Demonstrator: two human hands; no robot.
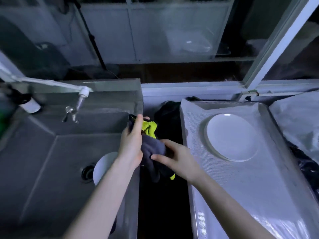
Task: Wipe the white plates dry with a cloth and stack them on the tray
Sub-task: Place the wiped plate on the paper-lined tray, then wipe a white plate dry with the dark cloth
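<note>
grey sink, dark gap, metal tray

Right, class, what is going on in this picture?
A person holds a grey and yellow cloth with the left hand and right hand, over the gap between sink and tray. One white plate lies on the tray; a second plate sits in the sink, partly behind the left arm.

text, labels, numbers: none can be read
white bottle at the sink's back left corner: too blurred to tell any lettering
</note>
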